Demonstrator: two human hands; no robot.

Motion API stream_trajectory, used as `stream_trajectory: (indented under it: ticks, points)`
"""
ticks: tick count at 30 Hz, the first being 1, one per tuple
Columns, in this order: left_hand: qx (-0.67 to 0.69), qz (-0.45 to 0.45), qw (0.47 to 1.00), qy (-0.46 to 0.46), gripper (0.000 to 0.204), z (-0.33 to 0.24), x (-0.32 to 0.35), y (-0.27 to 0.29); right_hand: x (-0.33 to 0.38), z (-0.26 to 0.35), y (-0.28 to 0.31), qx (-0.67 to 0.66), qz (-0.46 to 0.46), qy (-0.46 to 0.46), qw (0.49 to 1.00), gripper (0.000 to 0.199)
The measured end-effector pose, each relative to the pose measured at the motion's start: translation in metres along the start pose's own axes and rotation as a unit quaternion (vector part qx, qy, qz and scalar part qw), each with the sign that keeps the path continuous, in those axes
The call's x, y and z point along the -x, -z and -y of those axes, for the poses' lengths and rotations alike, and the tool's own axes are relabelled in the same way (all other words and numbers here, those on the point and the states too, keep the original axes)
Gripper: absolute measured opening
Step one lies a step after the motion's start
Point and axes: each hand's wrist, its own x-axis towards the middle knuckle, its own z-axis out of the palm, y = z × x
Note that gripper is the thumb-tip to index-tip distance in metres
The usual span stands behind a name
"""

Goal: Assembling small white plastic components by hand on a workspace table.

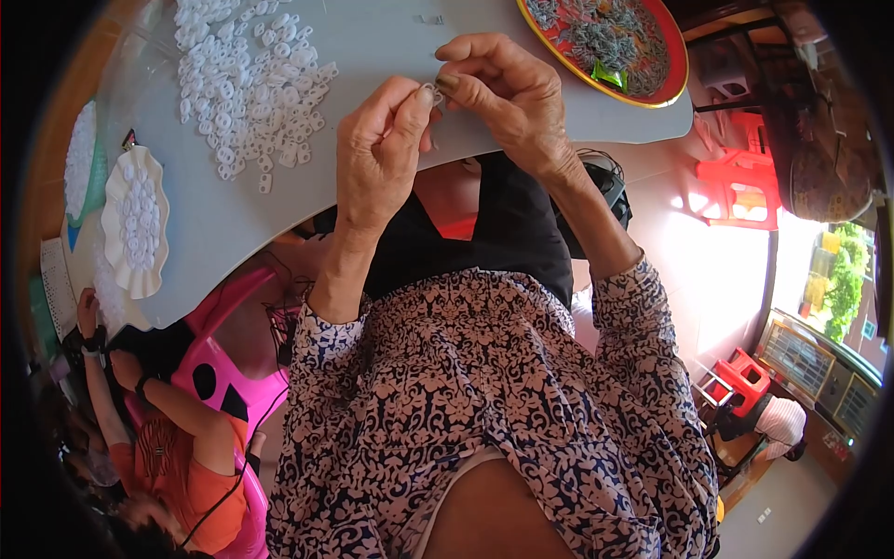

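Note:
Above the near edge of the grey table (382,37), my two hands meet fingertip to fingertip. My left hand (380,149) is closed, its thumb and forefinger pinching a small white plastic piece (435,91), mostly hidden by the fingers. From the other side, the thumb and forefinger of my right hand (517,102) close at the same spot; what they hold is too small to tell. Many white oval plastic pieces with holes (247,93) lie heaped to the left of my hands. On the right, a red round tray with a gold rim (678,61) holds small grey metal parts (615,42).
A scalloped white dish (118,224) with more white pieces stands at the table's left end. There, a person in orange (196,484) sits on a pink chair (247,373). A small metal part (431,19) lies at the far edge. Red stools (745,191) stand on the right.

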Motion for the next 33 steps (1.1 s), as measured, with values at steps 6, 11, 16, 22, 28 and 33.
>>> stream_trajectory:
  ticks: [6, 11, 16, 22, 28, 33]
  points:
    - [-0.024, -0.011, 0.999, -0.024, 0.019, 0.004, -0.001, 0.000, -0.001, -0.001, -0.002, 0.056, -0.002, 0.040, 0.998, 0.017]
    - [0.035, 0.010, 0.999, -0.002, 0.019, 0.006, 0.000, 0.005, 0.000, 0.002, 0.003, 0.075, 0.031, 0.001, 0.997, 0.013]
    - [0.053, 0.063, 0.996, 0.015, 0.019, 0.010, 0.002, 0.011, 0.001, 0.006, 0.006, 0.120, 0.043, -0.008, 0.992, 0.014]
    - [0.066, 0.067, 0.996, 0.002, 0.017, 0.014, -0.002, 0.010, 0.000, 0.009, 0.002, 0.168, 0.028, -0.005, 0.985, 0.017]
    - [0.069, 0.043, 0.997, -0.007, 0.017, 0.012, -0.004, 0.003, -0.001, 0.012, -0.002, 0.233, -0.004, 0.011, 0.972, 0.019]
    - [0.088, 0.024, 0.996, -0.013, 0.017, 0.014, -0.003, 0.004, -0.002, 0.013, 0.003, 0.120, 0.002, -0.030, 0.992, 0.020]
